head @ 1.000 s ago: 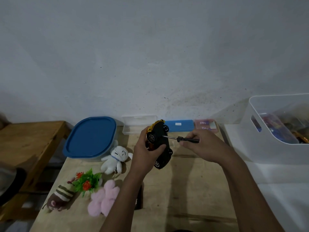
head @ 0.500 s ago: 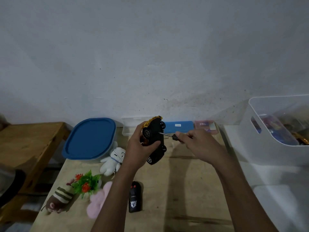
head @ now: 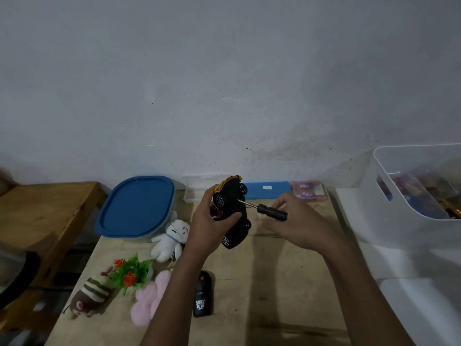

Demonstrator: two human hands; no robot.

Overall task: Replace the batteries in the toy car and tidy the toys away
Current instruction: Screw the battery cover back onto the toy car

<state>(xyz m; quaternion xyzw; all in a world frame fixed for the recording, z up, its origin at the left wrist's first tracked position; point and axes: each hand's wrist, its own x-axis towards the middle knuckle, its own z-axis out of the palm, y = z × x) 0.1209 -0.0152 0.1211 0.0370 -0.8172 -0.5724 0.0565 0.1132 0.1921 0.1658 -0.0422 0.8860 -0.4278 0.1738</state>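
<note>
The car (head: pixel 234 207) was held just below the centre of the frame, above the table (head: pixel 274 283), tipped on its side so its black underside faced right and its yellow body faced the left hand (head: pixel 206 227). That hand gripped it, fingers curled behind the body and the thumb across the underside. A screwdriver (head: pixel 272 212) lay nearly level, its tip touching the underside between the upper wheels. The right hand (head: pixel 299 223) held the black handle with curled fingers; the fingertips were blurred.

Below the car, a black remote (head: pixel 202 295) lay on the table. Left of it sat a white plush (head: pixel 169 236), a plastic plant (head: pixel 129 273), a pink plush (head: pixel 147 300) and a striped plush (head: pixel 92 293). A blue-lidded tub (head: pixel 136 208) stood at the table's back left. Along the wall behind the car were a clear case (head: pixel 197 186), a blue box (head: pixel 267 189) and a pink case (head: pixel 309 191). At the right edge stood a white bin (head: pixel 404 221) holding toys, and at the left a wooden bench (head: pixel 45 208).
</note>
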